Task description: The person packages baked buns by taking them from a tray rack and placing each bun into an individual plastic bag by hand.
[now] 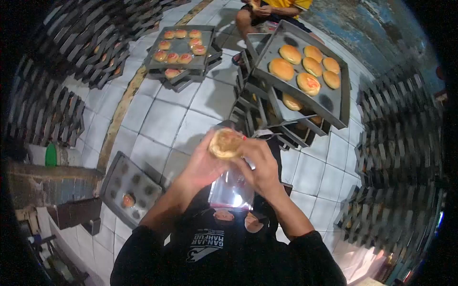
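A round browned bun [226,143] is held up between both hands over the lap. My left hand [202,159] is wrapped round its left side, and my right hand [260,164] pinches at its right edge, where a thin clear film shows. Beneath the hands, a clear plastic bag [232,189] lies on the dark shirt. To the upper right, several golden buns [312,66] sit in a metal tray [341,102] on top of a stack of trays.
A low stack of trays [210,45] with red-marked buns stands at the upper left. A tray [112,174] with one bun lies on the tiled floor. Tall tray stacks line both sides. Another person [281,10] in yellow sits beyond, holding something.
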A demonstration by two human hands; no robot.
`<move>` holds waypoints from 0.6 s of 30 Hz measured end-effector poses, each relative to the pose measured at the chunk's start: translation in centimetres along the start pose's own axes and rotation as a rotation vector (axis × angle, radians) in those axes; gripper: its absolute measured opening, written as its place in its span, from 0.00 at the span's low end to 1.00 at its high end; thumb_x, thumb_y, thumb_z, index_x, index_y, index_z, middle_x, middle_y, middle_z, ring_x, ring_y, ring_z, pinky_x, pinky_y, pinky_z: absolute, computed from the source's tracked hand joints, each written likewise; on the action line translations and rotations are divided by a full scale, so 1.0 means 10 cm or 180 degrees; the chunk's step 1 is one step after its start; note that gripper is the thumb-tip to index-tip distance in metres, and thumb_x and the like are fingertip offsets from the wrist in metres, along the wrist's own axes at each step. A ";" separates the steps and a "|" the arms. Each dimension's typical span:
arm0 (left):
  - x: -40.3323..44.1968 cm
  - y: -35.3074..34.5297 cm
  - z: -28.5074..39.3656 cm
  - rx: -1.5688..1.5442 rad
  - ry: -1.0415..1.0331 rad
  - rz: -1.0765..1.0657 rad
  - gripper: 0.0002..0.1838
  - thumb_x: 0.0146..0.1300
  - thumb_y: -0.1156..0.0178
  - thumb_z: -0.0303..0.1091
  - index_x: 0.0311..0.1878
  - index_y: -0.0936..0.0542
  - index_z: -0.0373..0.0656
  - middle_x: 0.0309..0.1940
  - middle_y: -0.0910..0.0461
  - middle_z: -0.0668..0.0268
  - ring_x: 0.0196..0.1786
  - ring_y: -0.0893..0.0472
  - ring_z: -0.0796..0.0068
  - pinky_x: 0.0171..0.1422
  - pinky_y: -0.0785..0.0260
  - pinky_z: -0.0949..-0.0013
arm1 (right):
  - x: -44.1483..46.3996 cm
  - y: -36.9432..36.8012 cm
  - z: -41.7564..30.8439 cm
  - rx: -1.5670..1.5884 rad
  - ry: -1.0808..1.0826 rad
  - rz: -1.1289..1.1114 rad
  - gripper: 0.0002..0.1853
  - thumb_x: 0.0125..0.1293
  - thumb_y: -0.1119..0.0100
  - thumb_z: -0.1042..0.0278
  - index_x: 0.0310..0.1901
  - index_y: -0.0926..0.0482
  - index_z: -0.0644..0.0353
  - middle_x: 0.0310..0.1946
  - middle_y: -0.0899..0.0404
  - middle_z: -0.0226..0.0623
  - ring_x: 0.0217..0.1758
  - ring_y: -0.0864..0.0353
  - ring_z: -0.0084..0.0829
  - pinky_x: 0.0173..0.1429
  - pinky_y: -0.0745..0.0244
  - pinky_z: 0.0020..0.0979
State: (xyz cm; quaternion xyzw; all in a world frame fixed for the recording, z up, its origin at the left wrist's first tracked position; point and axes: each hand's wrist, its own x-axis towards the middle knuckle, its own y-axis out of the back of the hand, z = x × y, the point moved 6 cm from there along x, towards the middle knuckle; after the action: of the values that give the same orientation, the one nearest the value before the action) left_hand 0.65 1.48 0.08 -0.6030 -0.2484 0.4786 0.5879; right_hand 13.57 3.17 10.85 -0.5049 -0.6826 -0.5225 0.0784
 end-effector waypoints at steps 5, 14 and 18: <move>0.23 0.28 0.42 0.2654 -0.1719 0.0452 0.27 0.82 0.51 0.49 0.69 0.25 0.33 0.63 0.19 0.57 0.66 0.22 0.67 0.74 0.32 0.63 | -0.19 -0.29 0.72 0.0745 -0.1739 -0.0087 0.10 0.74 0.40 0.67 0.45 0.17 0.67 0.35 0.18 0.44 0.41 0.14 0.40 0.47 0.21 0.32; 0.22 -0.06 0.69 0.3738 -0.2861 0.1660 0.17 0.79 0.44 0.38 0.38 0.15 0.34 0.32 0.15 0.64 0.34 0.18 0.76 0.44 0.24 0.68 | 0.12 -0.17 0.78 0.0771 -0.1475 0.0077 0.18 0.76 0.41 0.61 0.30 0.23 0.66 0.23 0.30 0.38 0.27 0.30 0.29 0.34 0.34 0.33; 0.04 -0.04 0.82 0.4589 -0.3774 0.1662 0.17 0.77 0.42 0.38 0.37 0.15 0.33 0.40 0.16 0.62 0.41 0.19 0.77 0.47 0.25 0.68 | -0.17 -0.37 1.15 0.2222 -0.3042 -0.0113 0.20 0.79 0.42 0.52 0.27 0.23 0.51 0.21 0.34 0.16 0.22 0.45 0.11 0.25 0.50 0.23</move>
State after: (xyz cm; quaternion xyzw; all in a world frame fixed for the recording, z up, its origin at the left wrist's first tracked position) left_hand -6.15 5.78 1.57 0.2054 -0.0097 0.8579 0.4709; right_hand 16.35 11.43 2.34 -0.6171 -0.7821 0.0171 -0.0850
